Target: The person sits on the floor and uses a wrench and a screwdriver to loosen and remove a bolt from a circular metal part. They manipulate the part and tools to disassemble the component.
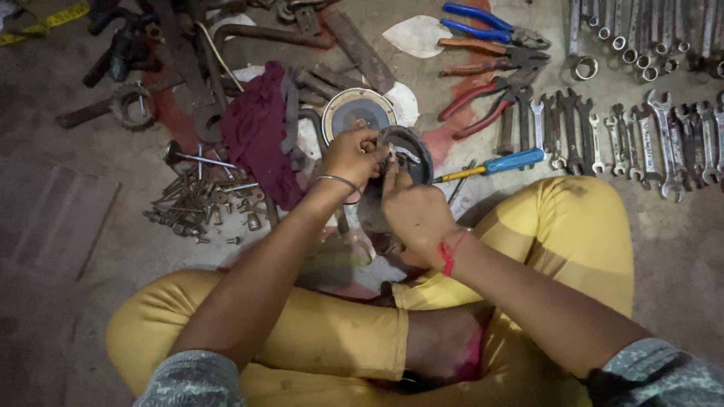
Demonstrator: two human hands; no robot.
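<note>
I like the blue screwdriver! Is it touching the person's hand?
Apart. The head view shows bare floor between the blue-handled screwdriver and the right hand.

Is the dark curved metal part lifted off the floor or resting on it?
Lifted: left hand and right hand hold the curved metal part above the floor.

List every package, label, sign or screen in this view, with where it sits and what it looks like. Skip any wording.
No packages, signs or screens show here.
Yellow measuring tape: top left corner of the floor, a narrow yellow strip with dark markings, the only printed item.
The left hand and the right hand both grip a dark curved metal part that carries no visible label.
</note>
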